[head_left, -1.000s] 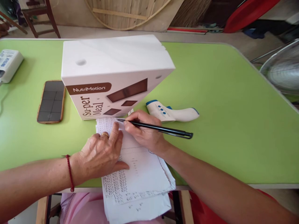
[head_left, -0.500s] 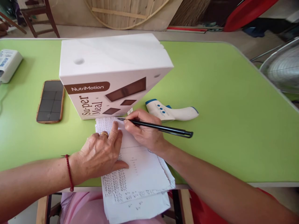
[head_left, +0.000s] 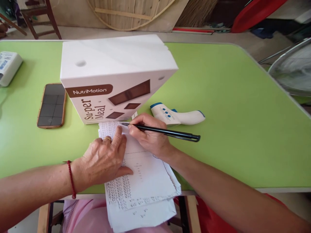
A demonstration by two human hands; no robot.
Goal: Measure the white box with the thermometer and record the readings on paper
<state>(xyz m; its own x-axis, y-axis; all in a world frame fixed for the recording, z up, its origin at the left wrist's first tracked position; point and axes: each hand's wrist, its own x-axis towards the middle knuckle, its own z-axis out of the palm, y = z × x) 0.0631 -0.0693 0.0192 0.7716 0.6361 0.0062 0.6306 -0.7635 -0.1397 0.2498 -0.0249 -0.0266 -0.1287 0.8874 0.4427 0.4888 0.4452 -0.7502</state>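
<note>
A black pen [head_left: 167, 131] is pinched in my right hand [head_left: 150, 134], its tip touching the upper part of the handwritten sheets [head_left: 145, 174]. My left hand [head_left: 104, 157] lies on the left side of these papers, thumb and index finger stretched out. A ring and a red cord bracelet are on that arm. The stacked sheets overhang the table's near edge. Just behind them stands a white box [head_left: 119, 55] printed "NutriMotion Su-per Meal". To the right of it, beyond my right hand, lies a white and blue infrared thermometer [head_left: 177, 116].
A phone [head_left: 51, 105] in a brown case lies left of the box on the green table [head_left: 230, 113]. A white device [head_left: 9, 68] with a cable sits at the far left. Past the right edge is a fan [head_left: 291, 68]; a wooden chair [head_left: 41, 19] stands behind the table.
The view has shifted very slightly, so things sit a little further left. Both hands and the pen keep nearly the same place on the paper.
</note>
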